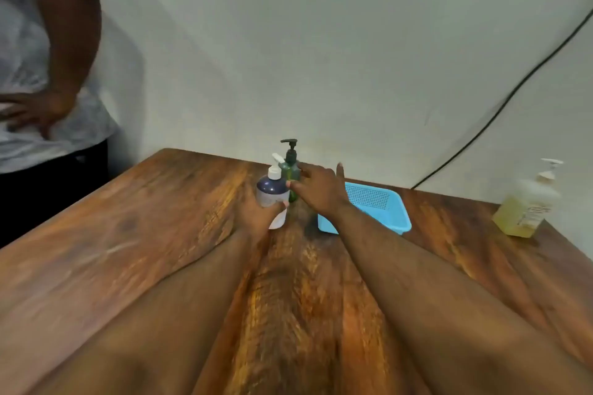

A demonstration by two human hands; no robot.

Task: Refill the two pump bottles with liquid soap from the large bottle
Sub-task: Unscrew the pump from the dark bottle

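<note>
A white and navy pump bottle (272,194) is gripped by the left hand (258,215) at mid-table (128,234); the right hand (321,189) curls fingers round the green pump bottle (290,170) beside it; a large yellow soap bottle (526,202) stands far right, past a blue basket (385,212)

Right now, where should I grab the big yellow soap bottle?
Hold the big bottle around its wide body, coming from its left, the side toward the blue basket. It stands upright and alone; the thin pump on top looks a poor handle.
</note>
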